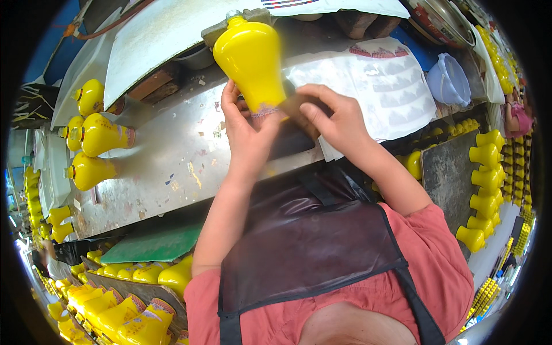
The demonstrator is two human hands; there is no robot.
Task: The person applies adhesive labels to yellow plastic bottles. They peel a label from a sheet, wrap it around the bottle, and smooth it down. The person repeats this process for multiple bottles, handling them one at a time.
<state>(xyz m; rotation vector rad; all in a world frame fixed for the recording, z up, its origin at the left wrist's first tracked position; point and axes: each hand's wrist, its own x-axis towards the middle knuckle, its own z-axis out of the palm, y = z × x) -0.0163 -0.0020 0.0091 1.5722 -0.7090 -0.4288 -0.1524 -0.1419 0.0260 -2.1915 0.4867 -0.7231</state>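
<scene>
Over the metal surface [150, 150], left hand [248, 137] has its grip round a yellow vase [248, 60], right hand [340, 118] pinches some blurry brown thing [300, 112].

A workshop: scrap-flecked metal workbench [161, 155], yellow vases [138, 330] (whole rows) on both sides.

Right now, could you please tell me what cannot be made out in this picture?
Head view:
Left hand: partly hidden behind the yellow vase.
Brown piece in the right hand: blurred, kind unclear.
Grey rounded container: partly covered by the white board.
Distant yellow rows: too small for detail.
</scene>
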